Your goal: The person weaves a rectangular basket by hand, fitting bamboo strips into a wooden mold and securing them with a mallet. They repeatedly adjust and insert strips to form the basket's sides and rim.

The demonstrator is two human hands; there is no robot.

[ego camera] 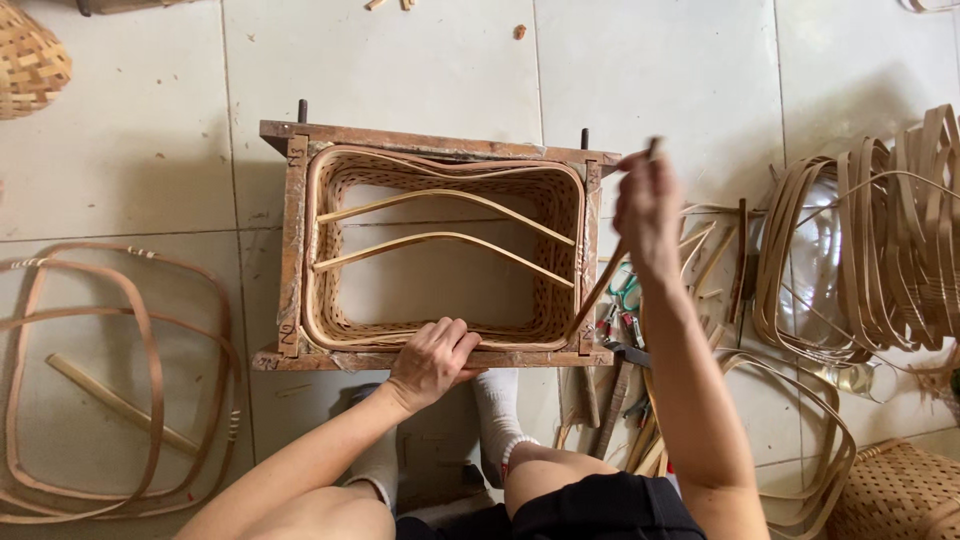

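Observation:
A rectangular woven bamboo basket [345, 320] sits inside a wooden frame mould [293, 240] on the tiled floor. Two bent bamboo strips [440, 240] span its open inside. My left hand [430, 362] rests on the near rail of the frame, fingers curled over the basket's rim. My right hand [648, 210] is raised at the frame's right side, pinching a thin bamboo strip [600, 290] that slants down to the basket's near right corner.
Loose bamboo hoops [110, 380] lie on the floor at left. A pile of bent strips and rims [880, 250] lies at right, with hand tools [625, 300] beside the frame. Woven baskets sit at top left [28, 60] and bottom right [895, 495]. My socked feet [495, 410] are below the frame.

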